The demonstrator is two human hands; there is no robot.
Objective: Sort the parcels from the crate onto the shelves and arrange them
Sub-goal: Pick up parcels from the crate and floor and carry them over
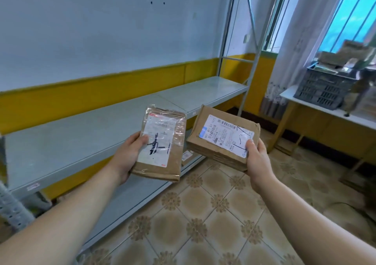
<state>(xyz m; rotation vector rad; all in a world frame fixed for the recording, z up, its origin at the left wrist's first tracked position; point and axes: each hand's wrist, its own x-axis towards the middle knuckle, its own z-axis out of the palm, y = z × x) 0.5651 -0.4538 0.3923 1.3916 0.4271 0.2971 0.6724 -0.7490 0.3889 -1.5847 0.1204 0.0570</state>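
The left hand [130, 154] grips a taped parcel [160, 144]; the right hand [257, 158] grips a second parcel [221, 136] (both labels up), over the grey shelf [81, 134]. Far right, a crate [323, 89] sits on the tabletop [325, 112].

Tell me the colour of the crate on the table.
The crate is dark grey; the head view shows it.

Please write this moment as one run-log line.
left hand: holds taped parcel | right hand: holds thick parcel | shelf: ahead | crate: on table, far right
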